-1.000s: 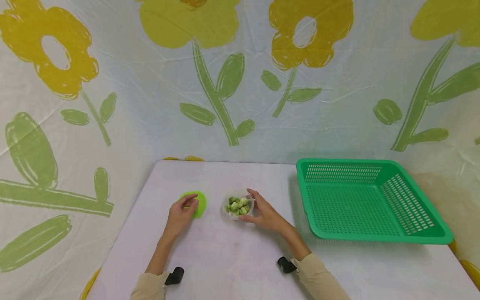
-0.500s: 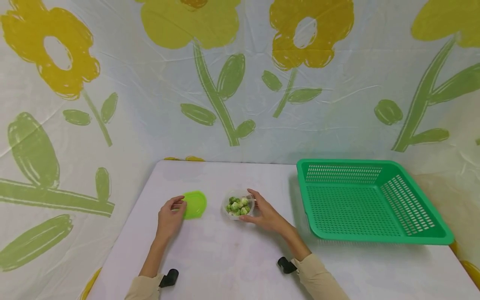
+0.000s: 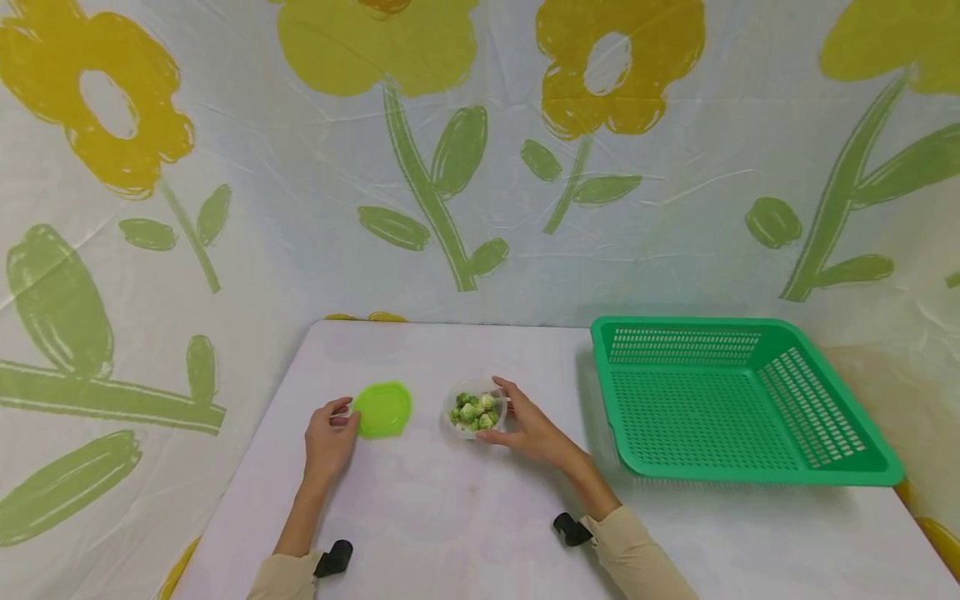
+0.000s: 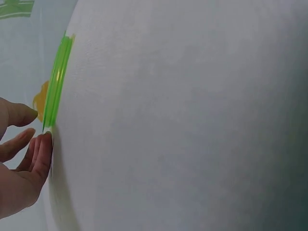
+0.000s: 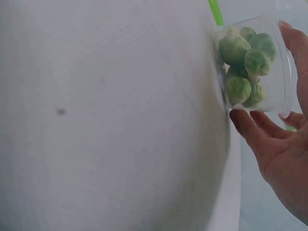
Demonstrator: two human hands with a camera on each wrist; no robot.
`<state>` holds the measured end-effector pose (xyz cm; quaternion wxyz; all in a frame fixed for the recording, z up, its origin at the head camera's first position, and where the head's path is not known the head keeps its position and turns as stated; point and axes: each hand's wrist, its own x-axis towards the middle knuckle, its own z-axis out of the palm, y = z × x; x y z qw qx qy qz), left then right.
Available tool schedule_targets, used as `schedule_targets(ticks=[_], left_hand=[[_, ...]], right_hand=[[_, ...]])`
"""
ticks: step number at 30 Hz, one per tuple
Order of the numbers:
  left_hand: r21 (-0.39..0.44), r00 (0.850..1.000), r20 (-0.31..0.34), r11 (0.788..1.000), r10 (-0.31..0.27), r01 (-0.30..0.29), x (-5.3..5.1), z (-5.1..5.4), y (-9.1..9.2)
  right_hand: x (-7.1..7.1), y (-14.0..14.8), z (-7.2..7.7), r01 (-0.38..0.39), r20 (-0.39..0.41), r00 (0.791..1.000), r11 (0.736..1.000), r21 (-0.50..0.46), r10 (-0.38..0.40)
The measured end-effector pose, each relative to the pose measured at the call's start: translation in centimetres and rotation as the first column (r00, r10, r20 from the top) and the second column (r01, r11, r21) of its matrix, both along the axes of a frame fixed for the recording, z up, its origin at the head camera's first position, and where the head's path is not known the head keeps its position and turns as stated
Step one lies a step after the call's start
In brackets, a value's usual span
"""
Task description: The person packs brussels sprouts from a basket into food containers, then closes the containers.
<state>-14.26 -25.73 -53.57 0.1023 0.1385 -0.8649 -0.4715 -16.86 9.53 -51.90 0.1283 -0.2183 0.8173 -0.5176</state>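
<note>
A clear plastic tub [image 3: 453, 427] filled with several Brussels sprouts [image 5: 257, 62] stands upright on the table, its top uncovered. My right hand [image 3: 534, 429] holds it from the right side, thumb at the near wall and fingers at the far wall. To the left of the tub, a bright green lid [image 3: 384, 410] lies flat. At the lid's left edge is my left hand [image 3: 327, 443], fingers loosely bent. In the left wrist view, its thumb and fingertips are spread apart beside the end of the lid [image 4: 58, 79]; whether a fingertip touches it I cannot tell.
A large green perforated basket [image 3: 757, 477] stands on the right side of the white table [image 3: 450, 517]. Behind the table hangs a white cloth [image 3: 637, 258] printed with yellow flowers. Another piece of it covers the left side.
My left hand has moved left, from above the lid to its left edge, uncovering the lid. The right hand, the tub and the lid stay in place.
</note>
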Motion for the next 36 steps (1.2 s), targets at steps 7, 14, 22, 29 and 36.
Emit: schedule_targets(ticks=[7, 14, 22, 29, 36], left_hand=[[-0.021, 1.0, 0.017, 1.0, 0.003, -0.002, -0.2, 0.2, -0.1], [-0.065, 0.999, 0.031, 0.998, 0.018, -0.016, -0.7, 0.9, -0.3], [-0.072, 0.993, 0.116, 0.997, 0.035, -0.027, -0.9, 2.0, -0.3], [-0.032, 0.987, 0.16, 0.999, 0.013, -0.008, -0.7, 2.2, -0.7], [0.102, 0.985, 0.17, 0.995, 0.005, -0.023, 0.0, 2.4, -0.7]], right_hand=[[0.1, 0.0, 0.5, 0.002, 0.003, 1.0, 1.0, 0.004, -0.002], [-0.1, 0.0, 0.3, 0.001, 0.003, 1.0, 1.0, 0.004, -0.001], [-0.1, -0.1, 0.4, -0.004, 0.006, 1.0, 1.0, 0.01, 0.004], [-0.1, 0.0, 0.3, -0.002, 0.002, 1.0, 1.0, 0.008, 0.002], [0.0, 0.0, 0.4, 0.0, 0.017, 1.0, 1.0, 0.018, 0.0]])
